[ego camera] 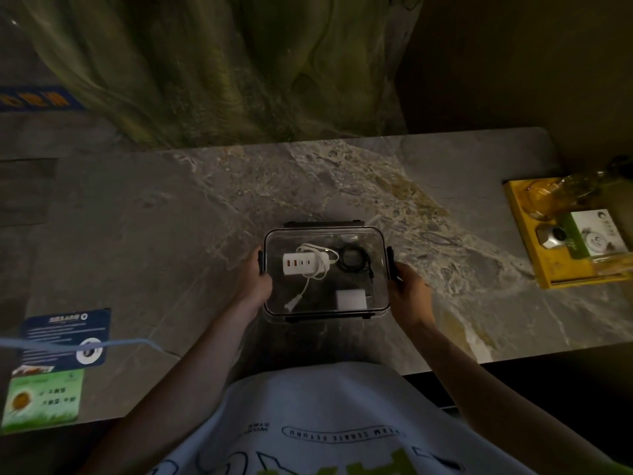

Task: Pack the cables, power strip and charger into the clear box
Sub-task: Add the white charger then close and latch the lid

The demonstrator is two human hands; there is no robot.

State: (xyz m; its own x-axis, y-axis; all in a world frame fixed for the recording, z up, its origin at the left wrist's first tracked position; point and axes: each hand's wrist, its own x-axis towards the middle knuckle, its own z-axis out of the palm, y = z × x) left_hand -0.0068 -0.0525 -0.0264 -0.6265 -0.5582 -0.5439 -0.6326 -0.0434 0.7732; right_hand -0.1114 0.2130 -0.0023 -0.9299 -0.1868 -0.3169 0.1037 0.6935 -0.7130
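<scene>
Left hand [256, 281] and right hand [407, 289] grip the side latches of the lidded box [327, 311]; inside: power strip [298, 264], black cable [352, 259], charger [350, 299].

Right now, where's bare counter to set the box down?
Widest bare patch: left of the clear box, between the left hand and the blue card. Also bare behind the box, toward the curtain. A narrower strip lies between the right hand and the yellow tray. The right edge is crowded.
</scene>
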